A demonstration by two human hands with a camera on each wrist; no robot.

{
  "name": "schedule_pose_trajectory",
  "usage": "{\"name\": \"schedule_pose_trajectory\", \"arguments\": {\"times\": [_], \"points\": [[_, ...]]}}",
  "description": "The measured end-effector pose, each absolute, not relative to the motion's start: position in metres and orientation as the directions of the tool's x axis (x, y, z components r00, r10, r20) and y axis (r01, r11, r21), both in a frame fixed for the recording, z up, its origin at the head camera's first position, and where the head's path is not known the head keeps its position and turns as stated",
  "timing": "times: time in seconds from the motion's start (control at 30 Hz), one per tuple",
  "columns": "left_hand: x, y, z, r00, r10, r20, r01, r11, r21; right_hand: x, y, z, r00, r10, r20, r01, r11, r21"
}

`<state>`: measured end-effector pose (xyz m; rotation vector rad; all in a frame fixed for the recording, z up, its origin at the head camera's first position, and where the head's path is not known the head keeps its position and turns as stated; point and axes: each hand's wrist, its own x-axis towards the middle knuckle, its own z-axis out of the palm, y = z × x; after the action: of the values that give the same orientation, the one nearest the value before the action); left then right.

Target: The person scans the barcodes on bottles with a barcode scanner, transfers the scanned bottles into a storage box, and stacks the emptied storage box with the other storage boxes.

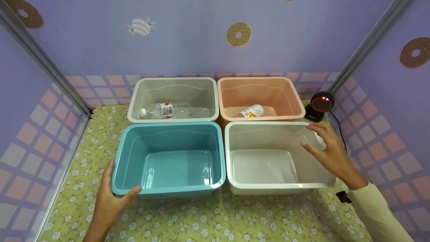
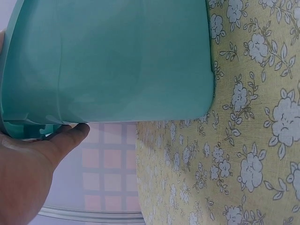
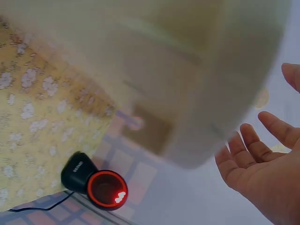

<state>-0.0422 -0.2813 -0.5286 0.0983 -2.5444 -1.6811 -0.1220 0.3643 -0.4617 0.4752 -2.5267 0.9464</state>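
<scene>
My left hand (image 1: 112, 198) grips the near left corner of a teal plastic bin (image 1: 171, 191), its thumb at the front rim and its fingers along the left side. In the left wrist view, the fingers (image 2: 70, 138) curl in beneath the bin's rim. My right hand (image 1: 331, 153) hovers at the far right corner of a white bin (image 1: 268, 186), thumb and fingers spread apart and holding nothing. The right wrist view shows those fingers (image 3: 255, 145) loosely bent beside the bin's blurred pale wall (image 3: 220, 93).
Behind stand a grey bin (image 1: 174, 120) with a clear plastic bottle (image 1: 166, 111) and a peach bin (image 1: 262, 118) with a white bottle (image 1: 253, 111). A black scanner (image 1: 320, 104) with red lights stands at the right, its cable trailing. Patterned walls enclose the flowered tablecloth (image 1: 208, 222).
</scene>
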Motion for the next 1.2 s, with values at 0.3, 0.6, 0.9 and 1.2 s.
{"name": "schedule_pose_trajectory", "arguments": {"times": [0.3, 0.6, 0.9, 1.2], "points": [[-0.044, -0.282, -0.528, -0.994, -0.105, 0.022, -0.024, 0.420, 0.907, -0.109, 0.374, -0.477, -0.874, -0.141, 0.464, -0.413, 0.717, -0.561], [-0.045, -0.281, -0.530, -0.995, -0.099, 0.032, -0.011, 0.404, 0.915, -0.098, 0.381, -0.491, -0.878, -0.102, 0.467, -0.402, 0.687, -0.605], [-0.047, -0.282, -0.529, -0.995, -0.099, 0.016, -0.027, 0.417, 0.909, -0.087, 0.391, -0.505, -0.889, -0.015, 0.458, -0.359, 0.643, -0.677], [-0.047, -0.285, -0.526, -0.996, -0.083, 0.024, -0.015, 0.444, 0.896, -0.077, 0.398, -0.521, -0.931, 0.064, 0.360, -0.274, 0.529, -0.803]]}}
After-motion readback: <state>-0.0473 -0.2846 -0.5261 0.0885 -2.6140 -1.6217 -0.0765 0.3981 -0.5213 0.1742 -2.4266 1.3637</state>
